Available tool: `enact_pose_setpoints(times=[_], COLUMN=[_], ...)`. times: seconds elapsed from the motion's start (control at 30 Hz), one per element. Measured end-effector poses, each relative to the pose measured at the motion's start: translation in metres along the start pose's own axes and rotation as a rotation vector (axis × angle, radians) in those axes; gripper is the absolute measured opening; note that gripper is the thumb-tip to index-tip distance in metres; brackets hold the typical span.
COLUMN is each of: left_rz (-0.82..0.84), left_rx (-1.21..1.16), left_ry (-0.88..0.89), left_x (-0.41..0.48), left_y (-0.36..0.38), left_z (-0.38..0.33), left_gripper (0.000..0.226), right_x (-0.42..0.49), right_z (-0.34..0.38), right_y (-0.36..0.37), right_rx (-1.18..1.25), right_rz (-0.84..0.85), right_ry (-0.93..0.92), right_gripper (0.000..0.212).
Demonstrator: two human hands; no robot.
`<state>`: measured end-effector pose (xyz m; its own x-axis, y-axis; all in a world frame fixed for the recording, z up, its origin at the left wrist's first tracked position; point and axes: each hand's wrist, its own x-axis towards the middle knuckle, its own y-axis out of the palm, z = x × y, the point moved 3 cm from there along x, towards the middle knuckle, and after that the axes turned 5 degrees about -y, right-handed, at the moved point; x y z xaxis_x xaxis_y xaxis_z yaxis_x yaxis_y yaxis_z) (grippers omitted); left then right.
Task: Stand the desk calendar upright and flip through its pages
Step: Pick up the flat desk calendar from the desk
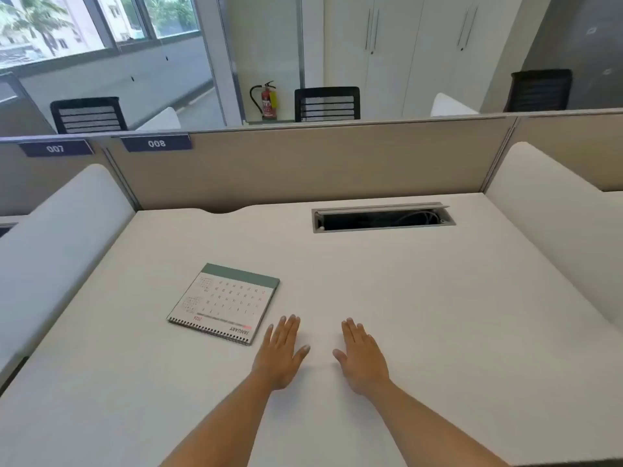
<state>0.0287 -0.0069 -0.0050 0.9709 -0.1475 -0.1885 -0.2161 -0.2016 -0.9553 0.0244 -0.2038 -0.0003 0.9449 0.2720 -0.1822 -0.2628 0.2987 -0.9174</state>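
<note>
The desk calendar (224, 303) lies flat on the white desk (404, 298), left of centre. Its spiral binding faces me and the January page reads upside down, with a green strip along its far edge. My left hand (281, 353) rests palm down on the desk just right of the calendar's near corner, fingers straight and holding nothing. It does not touch the calendar. My right hand (362, 357) lies palm down a little further right, also flat and holding nothing.
An open cable tray (382, 218) is set into the desk at the back right. A beige partition (303, 163) closes off the far side. White curved side panels (57, 244) stand left and right (553, 224). Black chairs stand beyond the partition.
</note>
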Motion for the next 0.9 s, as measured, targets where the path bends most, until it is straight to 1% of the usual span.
enact_pose_setpoints(times=[0.07, 0.1, 0.17, 0.2, 0.23, 0.3, 0.43, 0.53, 0.67, 0.7, 0.73, 0.8, 0.9], left_rz=[0.072, 0.095, 0.13, 0.135, 0.137, 0.151, 0.172, 0.14, 0.111, 0.104, 0.102, 0.095, 0.077], left_rx=[-0.025, -0.033, -0.05, -0.055, -0.07, -0.095, -0.106, -0.103, -0.093, -0.093, -0.093, -0.091, -0.093], left_ry=[-0.021, -0.052, -0.093, -0.108, -0.122, -0.141, -0.131, -0.133, -0.122, -0.12, -0.12, -0.116, -0.101], left_x=[-0.008, -0.012, -0.02, -0.021, -0.021, -0.023, -0.028, -0.028, -0.028, -0.028, -0.028, -0.029, -0.03], left_y=[0.016, 0.024, 0.035, 0.038, 0.038, 0.042, 0.048, 0.049, 0.05, 0.05, 0.05, 0.05, 0.052], left_z=[-0.002, -0.002, -0.004, -0.006, -0.008, -0.013, -0.014, -0.012, -0.014, -0.014, -0.013, -0.012, -0.011], left_gripper=[0.11, 0.116, 0.12, 0.12, 0.12, 0.118, 0.105, 0.103, 0.098, 0.098, 0.097, 0.095, 0.092], right_x=[-0.005, -0.009, -0.015, -0.017, -0.017, -0.019, -0.019, -0.017, -0.019, -0.021, -0.019, -0.014, -0.017], right_z=[-0.005, -0.008, -0.011, -0.012, -0.013, -0.015, -0.018, -0.019, -0.022, -0.023, -0.025, -0.034, -0.031], right_y=[0.012, 0.02, 0.036, 0.041, 0.044, 0.047, 0.05, 0.052, 0.051, 0.052, 0.055, 0.068, 0.057], right_rx=[-0.006, -0.031, -0.039, -0.043, -0.041, -0.021, -0.001, -0.022, -0.092, -0.071, -0.065, -0.136, -0.196], right_rz=[0.088, 0.123, 0.147, 0.145, 0.139, 0.137, 0.119, 0.083, 0.05, 0.077, 0.084, 0.036, 0.02], right_ry=[0.025, 0.036, 0.029, 0.03, 0.027, 0.021, -0.003, -0.017, 0.002, 0.035, 0.04, 0.011, -0.044], right_gripper=[0.068, 0.076, 0.102, 0.111, 0.114, 0.111, 0.097, 0.093, 0.074, 0.07, 0.069, 0.07, 0.07])
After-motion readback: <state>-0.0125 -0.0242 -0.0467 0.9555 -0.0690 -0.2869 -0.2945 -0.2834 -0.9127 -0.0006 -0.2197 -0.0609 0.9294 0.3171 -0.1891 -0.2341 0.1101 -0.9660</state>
